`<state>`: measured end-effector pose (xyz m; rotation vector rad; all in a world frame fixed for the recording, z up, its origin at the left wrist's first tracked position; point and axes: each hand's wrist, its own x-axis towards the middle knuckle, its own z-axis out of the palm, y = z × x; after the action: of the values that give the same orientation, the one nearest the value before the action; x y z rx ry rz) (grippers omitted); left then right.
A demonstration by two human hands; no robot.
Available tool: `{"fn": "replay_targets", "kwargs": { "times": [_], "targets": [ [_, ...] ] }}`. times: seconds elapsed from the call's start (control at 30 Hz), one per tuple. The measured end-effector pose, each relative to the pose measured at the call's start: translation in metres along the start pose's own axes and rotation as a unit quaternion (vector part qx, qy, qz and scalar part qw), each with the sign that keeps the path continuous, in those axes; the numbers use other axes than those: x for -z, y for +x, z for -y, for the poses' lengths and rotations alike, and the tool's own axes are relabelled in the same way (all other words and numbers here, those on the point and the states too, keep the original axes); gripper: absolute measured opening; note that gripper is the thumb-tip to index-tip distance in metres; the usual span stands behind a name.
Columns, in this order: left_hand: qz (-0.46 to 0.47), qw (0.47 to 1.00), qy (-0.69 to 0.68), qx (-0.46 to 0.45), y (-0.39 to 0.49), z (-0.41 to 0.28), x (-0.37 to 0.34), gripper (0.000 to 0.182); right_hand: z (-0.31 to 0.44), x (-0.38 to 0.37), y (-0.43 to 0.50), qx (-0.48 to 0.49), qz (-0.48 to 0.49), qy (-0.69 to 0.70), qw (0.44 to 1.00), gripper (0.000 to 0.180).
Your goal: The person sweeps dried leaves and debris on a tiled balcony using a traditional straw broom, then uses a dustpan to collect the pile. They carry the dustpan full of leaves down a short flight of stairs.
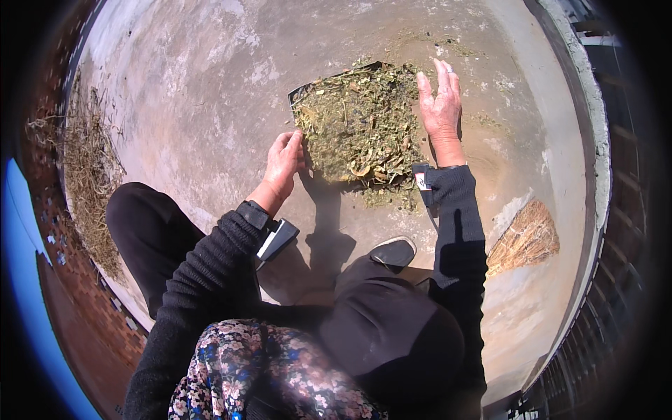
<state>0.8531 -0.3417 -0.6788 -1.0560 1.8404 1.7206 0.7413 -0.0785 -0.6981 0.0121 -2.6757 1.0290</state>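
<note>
A shallow dark-edged tray [295, 94] lies before me, heaped with crushed dry leaves, pod bits and some dark specks [362, 121]. My left hand [284, 157] grips the tray's near left edge between thumb and fingers. Beside the heap's right side, my right hand [442, 105] is held with its fingers extended and apart, nothing in them; a ring is on one finger. Loose plant bits cover most of the tray, so its right rim is hidden. Black devices are strapped at both wrists.
Dry stalks [92, 178] lie along the left side of the concrete floor [210, 79]. A straw broom head [527, 236] rests on the floor at right. Scattered chaff [462, 50] lies beyond the tray. My shoe [394, 252] is close below it.
</note>
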Motion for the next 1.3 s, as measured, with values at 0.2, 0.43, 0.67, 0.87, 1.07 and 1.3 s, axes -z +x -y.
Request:
{"fn": "replay_targets", "kwargs": {
  "times": [0.2, 0.43, 0.67, 0.87, 1.07, 1.3],
  "targets": [
    [0.003, 0.999, -0.025, -0.027, -0.004, -0.004, -0.009, 0.033, 0.009, -0.047, -0.037, 0.012, 0.081, 0.088, 0.993, 0.049],
    [-0.053, 0.995, 0.038, -0.07, -0.011, -0.007, -0.025, 0.05, 0.056, -0.048, -0.067, 0.013, 0.123, 0.069, 0.99, 0.056],
    [-0.052, 0.979, 0.083, -0.179, -0.006, -0.014, -0.022, 0.057, 0.042, -0.016, -0.06, -0.012, 0.106, 0.077, 0.991, 0.062],
    [-0.08, 0.916, 0.208, -0.334, 0.006, -0.019, -0.032, 0.056, 0.031, 0.002, -0.093, -0.14, 0.051, 0.036, 0.988, 0.058],
    [-0.08, 0.887, 0.28, -0.36, 0.011, -0.011, -0.038, 0.057, 0.069, -0.048, -0.097, -0.105, 0.073, 0.114, 0.985, 0.058],
    [-0.061, 0.942, 0.126, -0.304, 0.009, -0.019, -0.03, 0.055, 0.078, -0.012, -0.085, -0.089, 0.039, 0.074, 0.992, 0.063]
  ]
}}
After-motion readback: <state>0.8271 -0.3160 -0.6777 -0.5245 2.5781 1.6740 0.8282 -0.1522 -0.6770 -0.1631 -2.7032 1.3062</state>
